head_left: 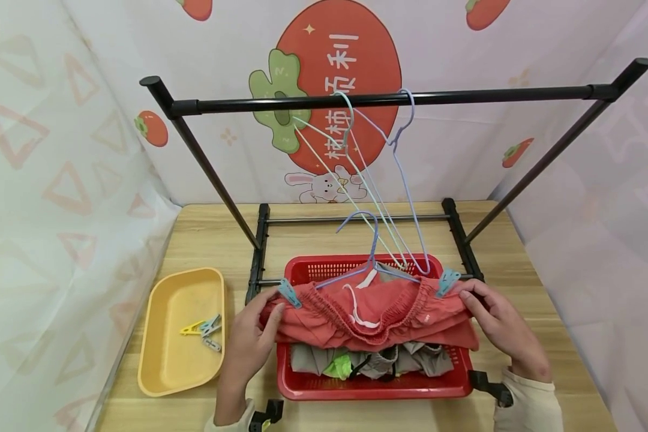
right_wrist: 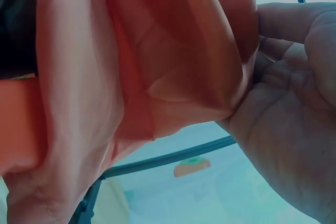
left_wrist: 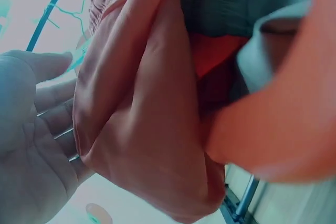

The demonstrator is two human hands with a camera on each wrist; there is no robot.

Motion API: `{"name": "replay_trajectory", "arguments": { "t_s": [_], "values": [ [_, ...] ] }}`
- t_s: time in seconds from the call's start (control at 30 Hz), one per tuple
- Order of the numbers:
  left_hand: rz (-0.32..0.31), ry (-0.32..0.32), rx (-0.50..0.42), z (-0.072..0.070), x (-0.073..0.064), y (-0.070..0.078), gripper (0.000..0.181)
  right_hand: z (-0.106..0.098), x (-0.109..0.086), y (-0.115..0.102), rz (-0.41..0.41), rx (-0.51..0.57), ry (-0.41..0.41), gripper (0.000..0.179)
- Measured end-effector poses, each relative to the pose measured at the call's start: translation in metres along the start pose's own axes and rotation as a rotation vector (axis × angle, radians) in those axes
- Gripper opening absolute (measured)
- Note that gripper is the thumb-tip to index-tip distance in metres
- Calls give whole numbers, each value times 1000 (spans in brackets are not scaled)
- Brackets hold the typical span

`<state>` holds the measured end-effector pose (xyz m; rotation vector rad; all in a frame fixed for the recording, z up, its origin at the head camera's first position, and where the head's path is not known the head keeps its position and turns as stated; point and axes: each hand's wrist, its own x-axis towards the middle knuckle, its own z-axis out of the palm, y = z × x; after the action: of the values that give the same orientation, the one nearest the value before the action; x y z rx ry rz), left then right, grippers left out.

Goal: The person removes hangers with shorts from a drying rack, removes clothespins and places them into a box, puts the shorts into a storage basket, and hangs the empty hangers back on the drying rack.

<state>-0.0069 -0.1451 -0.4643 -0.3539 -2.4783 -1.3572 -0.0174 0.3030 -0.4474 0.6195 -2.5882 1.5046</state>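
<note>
Red drawstring shorts point(head_left: 394, 324) are spread above a red basket point(head_left: 375, 393). A blue hanger point(head_left: 375, 240) lies against their waistband, its hook pointing up. Two blue clothespins, the left clothespin point(head_left: 290, 293) and the right clothespin point(head_left: 447, 282), are clipped near the waistband's ends. My left hand point(head_left: 248, 336) pinches the shorts' left end between thumb and fingers, close to a clothespin. At the opposite end my right hand point(head_left: 504, 327) pinches the fabric likewise. Both wrist views show the cloth hanging beside the left palm point(left_wrist: 37, 145) and the right palm point(right_wrist: 294, 103).
A black rack point(head_left: 389, 99) stands behind the basket, with a pale green hanger point(head_left: 348, 123) and a lilac hanger point(head_left: 410, 174) on its bar. Grey clothes point(head_left: 378, 363) lie in the basket. At left, a yellow tray point(head_left: 162, 348) holds several clothespins point(head_left: 207, 327).
</note>
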Motion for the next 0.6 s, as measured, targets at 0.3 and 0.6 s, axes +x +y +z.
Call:
{"name": "replay_trajectory", "arguments": {
  "t_s": [0.3, 0.6],
  "values": [
    [17, -21, -134, 0, 13, 6, 36, 1, -2, -2, -15, -16, 18, 28],
    [-24, 11, -266, 3, 15, 12, 36, 0, -3, -4, -29, -18, 25, 32]
  ]
}}
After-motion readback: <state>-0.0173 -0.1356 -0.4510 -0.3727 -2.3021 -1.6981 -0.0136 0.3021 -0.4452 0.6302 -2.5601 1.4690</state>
